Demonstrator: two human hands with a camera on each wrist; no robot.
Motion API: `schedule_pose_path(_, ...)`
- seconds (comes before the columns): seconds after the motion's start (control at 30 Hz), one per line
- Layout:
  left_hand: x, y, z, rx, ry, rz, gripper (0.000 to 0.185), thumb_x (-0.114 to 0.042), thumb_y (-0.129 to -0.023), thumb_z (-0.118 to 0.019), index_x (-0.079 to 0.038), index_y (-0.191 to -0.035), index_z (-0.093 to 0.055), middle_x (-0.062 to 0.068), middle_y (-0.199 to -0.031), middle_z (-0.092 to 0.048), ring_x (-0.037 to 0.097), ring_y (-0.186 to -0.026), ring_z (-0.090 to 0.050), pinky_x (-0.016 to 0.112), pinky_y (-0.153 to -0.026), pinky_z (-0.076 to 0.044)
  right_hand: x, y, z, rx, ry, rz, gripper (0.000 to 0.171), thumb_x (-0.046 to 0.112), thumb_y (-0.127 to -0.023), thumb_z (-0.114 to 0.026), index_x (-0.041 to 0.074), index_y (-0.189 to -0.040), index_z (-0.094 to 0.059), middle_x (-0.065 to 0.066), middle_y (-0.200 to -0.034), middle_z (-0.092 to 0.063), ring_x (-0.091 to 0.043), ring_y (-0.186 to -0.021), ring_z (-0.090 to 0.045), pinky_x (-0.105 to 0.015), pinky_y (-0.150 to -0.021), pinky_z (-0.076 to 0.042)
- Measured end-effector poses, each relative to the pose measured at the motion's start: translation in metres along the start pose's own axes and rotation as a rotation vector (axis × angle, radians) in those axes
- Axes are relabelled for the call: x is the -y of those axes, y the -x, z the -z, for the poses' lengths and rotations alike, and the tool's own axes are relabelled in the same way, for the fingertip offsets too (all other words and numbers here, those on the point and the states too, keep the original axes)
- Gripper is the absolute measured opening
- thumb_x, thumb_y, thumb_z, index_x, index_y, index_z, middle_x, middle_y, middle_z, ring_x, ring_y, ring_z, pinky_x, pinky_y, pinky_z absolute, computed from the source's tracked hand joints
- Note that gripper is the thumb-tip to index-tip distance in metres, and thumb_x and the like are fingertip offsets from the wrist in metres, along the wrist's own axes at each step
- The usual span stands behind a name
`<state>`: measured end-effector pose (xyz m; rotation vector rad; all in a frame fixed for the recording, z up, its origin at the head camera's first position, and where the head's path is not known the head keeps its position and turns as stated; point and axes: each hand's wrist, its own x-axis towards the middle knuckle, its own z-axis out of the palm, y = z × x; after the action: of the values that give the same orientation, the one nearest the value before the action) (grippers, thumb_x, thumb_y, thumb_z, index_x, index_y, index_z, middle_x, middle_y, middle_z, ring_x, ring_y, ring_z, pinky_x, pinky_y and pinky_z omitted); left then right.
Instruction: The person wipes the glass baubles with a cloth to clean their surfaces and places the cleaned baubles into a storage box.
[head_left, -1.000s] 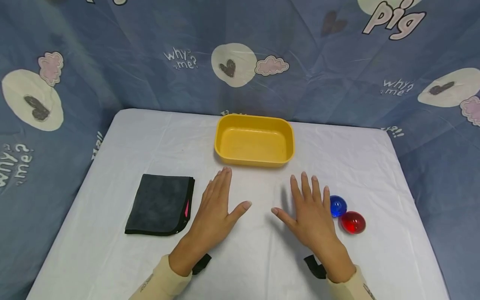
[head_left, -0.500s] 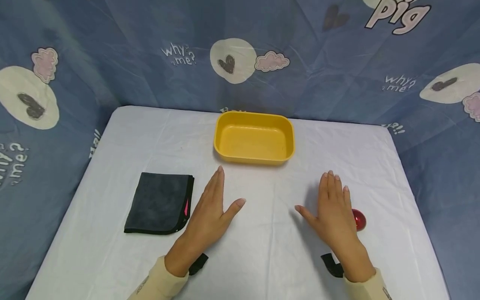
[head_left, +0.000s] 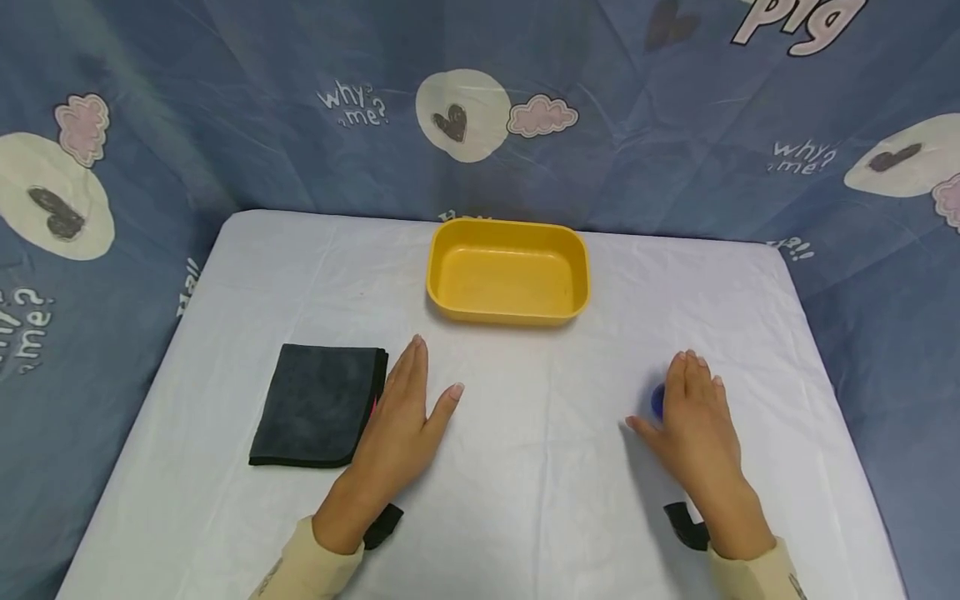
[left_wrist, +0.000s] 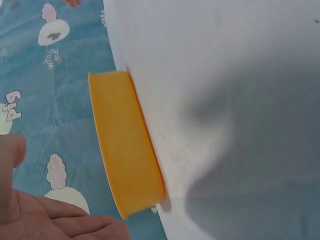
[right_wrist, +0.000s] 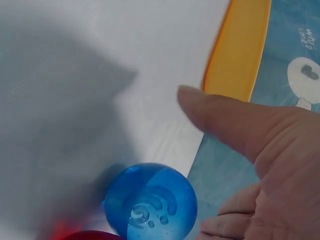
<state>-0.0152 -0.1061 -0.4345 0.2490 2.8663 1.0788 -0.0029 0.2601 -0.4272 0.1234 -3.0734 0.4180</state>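
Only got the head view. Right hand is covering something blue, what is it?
Observer: A clear blue ball, seen in the right wrist view; it has pale swirl marks inside.
Operator: Is the right hand gripping it?
Observer: No. The right hand is above it with fingers straight; the thumb sticks out clear of the ball.
Operator: Anything else under there?
Observer: A red ball shows at the bottom edge of the right wrist view, right beside the blue one.
Operator: Left hand holding anything?
Observer: No. The left wrist view shows the left hand with a bare palm, and the yellow tub stands beyond it on the white table.
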Motion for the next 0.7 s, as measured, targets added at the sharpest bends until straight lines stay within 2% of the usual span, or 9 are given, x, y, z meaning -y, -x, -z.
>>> schedule_pose_path(0.27, 0.014, 0.005, 0.006, -0.051, -0.081, 0.009, 0.082, -0.042, -0.106, -0.06, 0.009, -0.16, -0.024, 0.023, -0.17, -0.018, 0.038, -0.158, -0.014, 0.057, -0.123, -0.019, -0.003, 0.0, 0.004, 0.075, 0.014, -0.033, 0.102, 0.014, -0.08, -0.09, -0.025, -0.149, -0.025, -0.047, -0.152, -0.03, -0.06, -0.142, -0.03, -0.068, -0.119, -0.014)
schedule_pose_path(0.37, 0.02, 0.007, 0.009, -0.057, -0.14, 0.033, 0.081, -0.037, -0.104, -0.064, 0.013, -0.157, -0.027, 0.029, -0.168, -0.018, 0.042, -0.157, -0.011, 0.059, -0.123, -0.016, -0.004, 0.0, 0.005, 0.091, 0.012, -0.035, 0.099, 0.012, -0.082, -0.088, -0.025, -0.149, -0.026, -0.048, -0.152, -0.029, -0.061, -0.142, -0.029, -0.067, -0.12, -0.012)
schedule_pose_path(0.57, 0.03, 0.009, 0.012, 0.023, -0.217, 0.121, 0.091, -0.036, -0.102, -0.067, 0.019, -0.156, -0.018, 0.039, -0.164, -0.011, 0.049, -0.156, -0.002, 0.061, -0.123, -0.003, -0.004, 0.002, 0.004, 0.107, 0.02, -0.013, 0.096, 0.01, -0.082, -0.088, -0.026, -0.148, -0.028, -0.047, -0.151, -0.031, -0.06, -0.142, -0.03, -0.068, -0.119, -0.013)
schedule_pose_path(0.7, 0.039, 0.013, 0.015, 0.044, -0.27, 0.189, 0.096, -0.037, -0.101, -0.068, 0.022, -0.154, -0.015, 0.042, -0.162, -0.009, 0.053, -0.154, -0.003, 0.065, -0.122, -0.004, -0.003, 0.003, 0.006, 0.131, 0.019, -0.017, 0.096, 0.01, -0.082, -0.087, -0.026, -0.148, -0.027, -0.047, -0.152, -0.031, -0.06, -0.142, -0.029, -0.068, -0.12, -0.012)
